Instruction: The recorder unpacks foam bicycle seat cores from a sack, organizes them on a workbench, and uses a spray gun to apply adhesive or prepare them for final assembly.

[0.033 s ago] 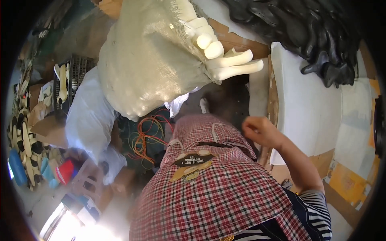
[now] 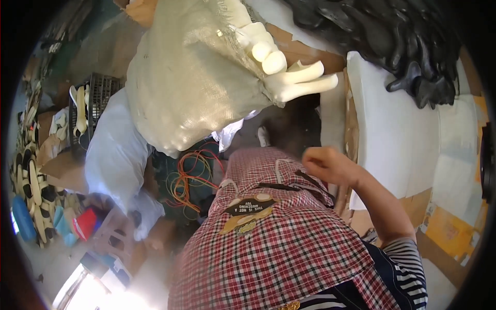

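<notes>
My right hand (image 2: 330, 164) is raised in front of my chest with its fingers curled shut, and nothing shows in it. It hovers over my red checked apron (image 2: 279, 243), just left of a white foam sheet (image 2: 392, 139). Above it a big pale woven sack (image 2: 191, 82) bulges, with cream foam pieces (image 2: 292, 77) sticking out of its mouth. My left hand is out of sight.
A heap of black moulded pieces (image 2: 398, 41) lies at the top right on a cardboard-covered bench (image 2: 310, 49). Orange cords (image 2: 188, 178) lie on the floor beside a white bag (image 2: 113, 155). A black crate (image 2: 98, 98) and rows of soles (image 2: 31, 191) stand at the left.
</notes>
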Available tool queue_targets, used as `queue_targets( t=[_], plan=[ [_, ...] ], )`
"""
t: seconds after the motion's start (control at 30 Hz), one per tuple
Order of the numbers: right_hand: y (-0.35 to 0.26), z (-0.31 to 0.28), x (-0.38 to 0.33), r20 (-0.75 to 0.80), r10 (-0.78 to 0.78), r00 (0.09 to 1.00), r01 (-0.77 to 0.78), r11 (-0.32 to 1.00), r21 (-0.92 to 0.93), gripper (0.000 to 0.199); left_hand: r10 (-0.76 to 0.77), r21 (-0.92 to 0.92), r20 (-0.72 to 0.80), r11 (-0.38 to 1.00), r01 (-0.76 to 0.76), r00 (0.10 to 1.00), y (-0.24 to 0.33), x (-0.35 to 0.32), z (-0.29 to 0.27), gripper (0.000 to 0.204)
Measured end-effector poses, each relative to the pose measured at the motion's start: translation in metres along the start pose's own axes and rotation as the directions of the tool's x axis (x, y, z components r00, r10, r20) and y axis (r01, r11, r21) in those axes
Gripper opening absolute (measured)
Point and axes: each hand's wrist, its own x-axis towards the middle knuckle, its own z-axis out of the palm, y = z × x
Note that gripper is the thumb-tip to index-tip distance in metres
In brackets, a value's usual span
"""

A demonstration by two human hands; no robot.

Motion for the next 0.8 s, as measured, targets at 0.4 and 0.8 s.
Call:
queue_targets(
  t=[0.4,0.8],
  plan=[
    [0.005,0.153,-0.034,0.244,0.014,0.97,0.06,0.955,-0.291,0.022,0.199,0.094,0.094,0.974,-0.208,0.975,0.044,-0.026,-0.018,0.011],
    [-0.061,0.038,-0.162,0.129,-0.025,0.991,0.015,0.997,0.077,0.025,0.233,0.476,0.544,0.705,-0.525,0.806,0.166,0.008,0.082,0.014]
  ],
)
